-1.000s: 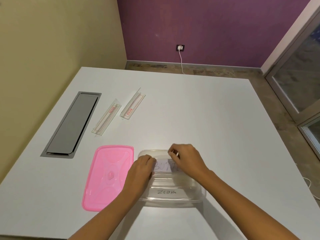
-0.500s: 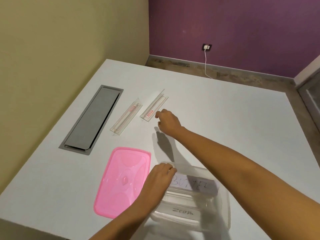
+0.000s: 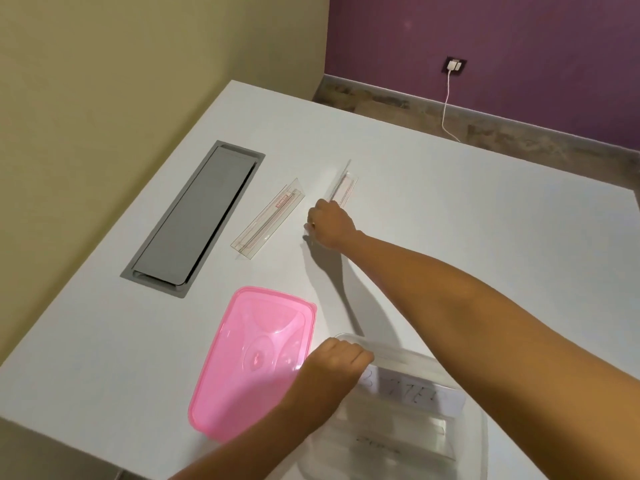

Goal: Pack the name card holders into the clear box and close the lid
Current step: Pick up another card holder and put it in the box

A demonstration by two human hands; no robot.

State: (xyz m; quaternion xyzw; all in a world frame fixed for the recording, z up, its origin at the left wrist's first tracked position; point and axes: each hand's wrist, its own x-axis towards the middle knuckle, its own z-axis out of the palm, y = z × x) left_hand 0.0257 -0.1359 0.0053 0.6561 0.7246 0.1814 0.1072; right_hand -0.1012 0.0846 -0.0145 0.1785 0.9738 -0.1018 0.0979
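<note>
Two clear name card holders lie on the white table. My right hand (image 3: 329,224) is stretched out over the near end of the right holder (image 3: 343,186), fingers closed on it. The left holder (image 3: 272,217) lies free beside it. My left hand (image 3: 334,363) rests on the far left corner of the clear box (image 3: 479,445), which sits at the table's near edge and holds two holders with handwritten cards. The pink lid (image 3: 254,358) lies flat to the left of the box.
A grey cable hatch (image 3: 195,216) is set into the table (image 3: 467,209) on the left, near a yellow wall. Beyond the table's far edge a white charger cable (image 3: 447,102) hangs from a socket on the purple wall.
My right hand left the box, reached forward and closed on the right holder. The view swung left and down. My left hand stayed on the box corner.
</note>
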